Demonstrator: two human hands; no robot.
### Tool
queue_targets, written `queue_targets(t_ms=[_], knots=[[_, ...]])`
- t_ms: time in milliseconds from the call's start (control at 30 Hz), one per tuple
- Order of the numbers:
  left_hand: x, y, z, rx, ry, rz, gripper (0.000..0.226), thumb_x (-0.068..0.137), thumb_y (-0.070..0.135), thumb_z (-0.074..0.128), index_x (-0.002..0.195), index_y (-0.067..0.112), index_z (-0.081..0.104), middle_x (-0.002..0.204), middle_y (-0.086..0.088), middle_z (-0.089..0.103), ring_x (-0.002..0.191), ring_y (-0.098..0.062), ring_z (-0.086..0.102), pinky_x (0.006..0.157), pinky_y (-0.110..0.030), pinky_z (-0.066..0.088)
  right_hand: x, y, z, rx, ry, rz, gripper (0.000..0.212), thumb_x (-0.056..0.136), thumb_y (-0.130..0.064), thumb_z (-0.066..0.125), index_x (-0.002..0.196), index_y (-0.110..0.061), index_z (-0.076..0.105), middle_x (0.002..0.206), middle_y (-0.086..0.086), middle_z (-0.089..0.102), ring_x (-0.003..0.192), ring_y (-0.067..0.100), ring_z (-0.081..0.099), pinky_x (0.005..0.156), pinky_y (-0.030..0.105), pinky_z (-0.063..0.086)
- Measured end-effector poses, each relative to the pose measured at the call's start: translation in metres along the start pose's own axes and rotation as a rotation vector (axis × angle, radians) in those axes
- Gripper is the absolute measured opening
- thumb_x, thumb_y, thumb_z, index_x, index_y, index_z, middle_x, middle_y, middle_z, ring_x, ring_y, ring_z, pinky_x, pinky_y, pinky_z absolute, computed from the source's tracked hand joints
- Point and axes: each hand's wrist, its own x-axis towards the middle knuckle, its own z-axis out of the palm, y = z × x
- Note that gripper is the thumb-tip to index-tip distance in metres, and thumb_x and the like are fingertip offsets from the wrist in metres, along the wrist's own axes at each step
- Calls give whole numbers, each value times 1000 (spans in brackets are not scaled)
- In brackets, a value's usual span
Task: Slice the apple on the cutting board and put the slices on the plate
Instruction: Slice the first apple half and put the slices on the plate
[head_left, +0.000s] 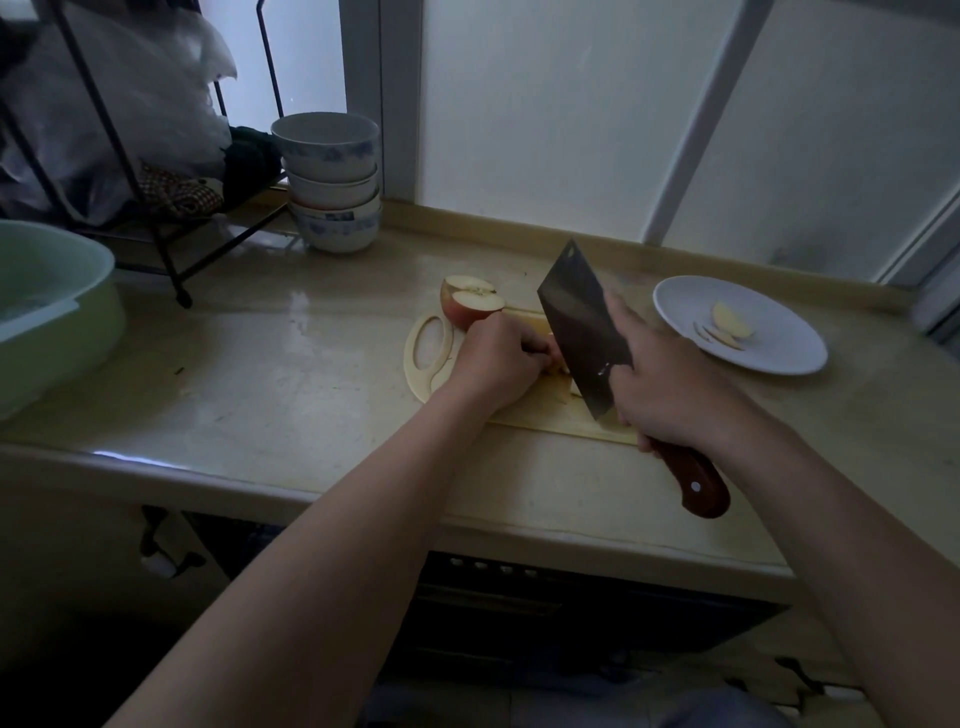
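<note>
We can read no text, label, brand, number or sign anywhere. The blue marks on the stacked bowls (332, 208) look to us like a pattern, not lettering. The blade of the cleaver (582, 332) is too dark for us to tell whether it carries any stamp.

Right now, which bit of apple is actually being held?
The pale piece pinned under the left hand beside the cleaver; the two red-skinned pieces behind it and the slices on the plate lie untouched.
</note>
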Motion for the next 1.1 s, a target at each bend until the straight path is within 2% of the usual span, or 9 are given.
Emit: queue_targets(t_ms=[167, 467, 533, 667, 733, 800, 867, 1100], knots=[[2, -1, 1, -4, 8, -28, 13, 94, 18, 71, 104, 20, 80, 95, 6, 74, 85, -4, 62, 70, -13, 47, -12, 1, 1, -7, -14, 18, 89, 101, -9, 40, 157, -58, -9, 93, 8, 66, 51, 22, 72, 49, 32, 56], [2, 2, 1, 9, 25, -45, 13, 94, 18, 72, 104, 16, 80, 90, 2, 74, 83, -8, 63, 67, -16, 47, -14, 0, 2, -12, -31, 52, 88, 100, -9, 39, 160, -52, -8, 86, 11, 70, 51, 21, 72, 51, 34, 59], [3, 2, 0, 2, 17, -49, 13, 94, 17, 72, 103, 16, 81, 89, 2, 74, 83, -8, 63, 70, -18, 48, -9, -2, 1, 5, -32, 59, 88, 101, -9, 40, 160, -53, -7, 90, 11, 69, 51, 22, 72, 50, 34, 59], [2, 2, 0, 11, 10, -46, 13, 94, 19, 72, 104, 17, 81, 87, 4, 73, 79, -6, 60, 63, -14, 41, 2, -2, -3, 52, -37, 79, 89, 99, -7, 41, 160, -54, -3, 104, 13, 66, 49, 21, 70, 46, 30, 54], [3, 1, 0, 8, 11, -42, 13, 94, 20, 72, 103, 17, 81, 88, 4, 74, 80, -6, 62, 66, -15, 45, 6, -1, -3, 85, -38, 91, 89, 99, -6, 42, 160, -55, -1, 96, 15, 71, 49, 21, 69, 46, 30, 54], [3, -1, 1, -5, 19, -43, 12, 93, 21, 73, 100, 18, 82, 89, 5, 75, 83, -6, 64, 76, -21, 53, 9, 1, -3, 111, -42, 97, 90, 98, -5, 42, 160, -55, 1, 85, 16, 72, 49, 21, 67, 46, 30, 54], [4, -2, 1, -8, 31, -49, 11, 92, 23, 74, 98, 19, 82, 91, 5, 76, 86, -7, 65, 84, -28, 56, 12, 1, -2, 135, -50, 101, 90, 98, -5, 42, 159, -56, 1, 84, 16, 72, 49, 20, 66, 46, 29, 54], [7, -6, 2, -18, 52, -75, 12, 90, 26, 77, 89, 16, 83, 86, 3, 76, 84, -8, 67, 84, -32, 58, 31, -2, 4, 128, -85, 92, 92, 96, -1, 43, 161, -55, 5, 77, 14, 73, 46, 18, 65, 45, 27, 52]])
